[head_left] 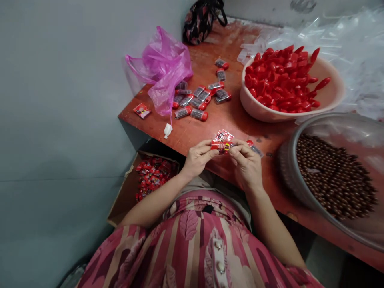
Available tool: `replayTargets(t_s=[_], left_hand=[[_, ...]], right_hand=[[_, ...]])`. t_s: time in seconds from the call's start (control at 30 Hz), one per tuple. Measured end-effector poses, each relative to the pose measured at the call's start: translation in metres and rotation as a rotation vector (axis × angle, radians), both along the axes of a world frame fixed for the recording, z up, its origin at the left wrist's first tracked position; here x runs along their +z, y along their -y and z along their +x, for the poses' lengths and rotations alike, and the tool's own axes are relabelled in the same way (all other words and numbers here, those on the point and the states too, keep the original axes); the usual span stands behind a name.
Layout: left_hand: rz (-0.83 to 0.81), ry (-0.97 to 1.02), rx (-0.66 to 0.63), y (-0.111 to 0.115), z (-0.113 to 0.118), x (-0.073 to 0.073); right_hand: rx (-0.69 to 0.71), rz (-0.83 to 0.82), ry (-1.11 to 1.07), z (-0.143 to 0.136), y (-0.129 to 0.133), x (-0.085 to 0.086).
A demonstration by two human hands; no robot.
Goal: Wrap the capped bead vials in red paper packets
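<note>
2 hands, left hand (196, 158) and right hand (246, 164), fingers clamped on 1 red packet (221, 145); 2 bowls (258, 112) nearby.

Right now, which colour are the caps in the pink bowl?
Red caps, clearest in the head view.

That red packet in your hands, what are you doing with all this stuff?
A person holds a small red packet between the fingers of the left hand and right hand, over the edge of a reddish table. On the table lie filled tubes with red caps beside a pink plastic bag. A bowl of red caps and a basin of brown balls stand to the right. Below, a cardboard box holds more red packets.
</note>
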State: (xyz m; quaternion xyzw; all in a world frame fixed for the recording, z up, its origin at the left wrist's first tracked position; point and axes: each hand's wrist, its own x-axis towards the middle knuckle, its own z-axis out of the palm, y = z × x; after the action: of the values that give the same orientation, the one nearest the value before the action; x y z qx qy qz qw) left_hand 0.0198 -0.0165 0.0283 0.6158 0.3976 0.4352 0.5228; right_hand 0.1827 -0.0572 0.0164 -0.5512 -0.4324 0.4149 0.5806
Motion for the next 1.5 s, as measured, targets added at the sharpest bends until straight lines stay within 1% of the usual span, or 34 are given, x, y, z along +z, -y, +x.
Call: replayTargets(t_s=[0.07,0.1,0.17,0.23,0.27,0.3,0.4,0.47,0.53,0.6,0.67,0.73,0.77,0.87,0.9,0.93,0.97,1.03,1.07,1.13,1.2,1.23,1.27,1.33,1.37,1.43,1.5], left_hand=[[-0.057,0.025,0.033,-0.001,-0.005,-0.001],[-0.081,0.033,0.023,-0.002,-0.007,-0.001],[-0.134,0.053,-0.052,-0.004,-0.011,-0.001],[-0.198,0.089,-0.125,-0.005,-0.012,-0.001],[-0.222,0.107,-0.125,-0.006,-0.012,-0.002],[-0.237,0.125,-0.093,-0.006,-0.011,-0.003],[-0.221,0.13,0.052,-0.005,-0.004,-0.004],[-0.188,0.104,0.095,-0.003,0.001,-0.004],[-0.172,0.099,0.121,0.0,0.006,-0.003],[-0.203,0.154,0.178,0.004,0.009,-0.004],[-0.259,0.212,0.225,0.007,0.007,-0.006],[-0.258,0.167,0.22,0.007,0.0,-0.008],[-0.215,0.099,0.217,0.006,-0.006,-0.009],[-0.014,-0.12,0.229,0.002,-0.022,-0.005],[0.006,-0.154,0.194,0.0,-0.026,-0.002],[-0.01,-0.174,0.116,-0.001,-0.028,0.001],[-0.052,-0.188,0.005,-0.002,-0.028,0.004],[-0.144,-0.209,-0.206,-0.004,-0.024,0.009],[-0.162,-0.218,-0.265,-0.005,-0.022,0.01],[-0.153,-0.221,-0.302,-0.006,-0.016,0.009],[-0.164,-0.198,-0.296,-0.007,-0.012,0.004],[-0.196,-0.175,-0.279,-0.007,-0.01,0.0],[-0.25,-0.138,-0.245,-0.007,-0.009,-0.004],[-0.396,-0.02,-0.131,-0.006,-0.006,-0.011],[-0.477,0.051,-0.073,-0.005,-0.005,-0.013],[-0.622,0.18,0.013,-0.004,-0.003,-0.014],[-0.703,0.263,0.052,-0.003,-0.001,-0.011]], right_hand=[[-0.02,0.052,0.15,-0.001,0.0,0.004],[-0.021,0.076,0.226,0.0,0.0,0.005],[0.019,0.105,0.332,0.003,-0.001,0.008],[0.103,0.108,0.353,0.007,-0.004,0.008],[0.142,0.102,0.342,0.01,-0.005,0.007],[0.171,0.09,0.317,0.011,-0.006,0.005],[0.187,0.042,0.147,0.012,-0.008,0.001],[0.17,0.016,0.015,0.008,-0.009,-0.001],[0.139,0.004,-0.061,0.003,-0.009,-0.003],[0.094,-0.002,-0.089,-0.004,-0.007,-0.004],[0.047,-0.006,-0.068,-0.008,-0.005,-0.004],[0.049,-0.001,0.016,-0.007,-0.002,-0.003],[0.081,0.004,0.08,-0.005,-0.002,-0.002],[0.282,0.023,0.286,0.006,-0.003,0.006],[0.36,0.035,0.342,0.01,-0.004,0.009],[0.424,0.054,0.384,0.013,-0.005,0.012],[0.469,0.08,0.417,0.015,-0.007,0.015],[0.514,0.127,0.466,0.016,-0.009,0.021],[0.523,0.141,0.49,0.016,-0.009,0.023],[0.537,0.152,0.538,0.017,-0.01,0.025],[0.523,0.147,0.608,0.021,-0.011,0.025],[0.482,0.142,0.675,0.025,-0.012,0.024],[0.423,0.133,0.773,0.031,-0.014,0.023],[0.311,0.099,1.025,0.044,-0.016,0.019],[0.286,0.076,1.148,0.051,-0.017,0.017],[0.306,0.011,1.341,0.062,-0.018,0.013],[0.336,-0.068,1.459,0.07,-0.017,0.009]])
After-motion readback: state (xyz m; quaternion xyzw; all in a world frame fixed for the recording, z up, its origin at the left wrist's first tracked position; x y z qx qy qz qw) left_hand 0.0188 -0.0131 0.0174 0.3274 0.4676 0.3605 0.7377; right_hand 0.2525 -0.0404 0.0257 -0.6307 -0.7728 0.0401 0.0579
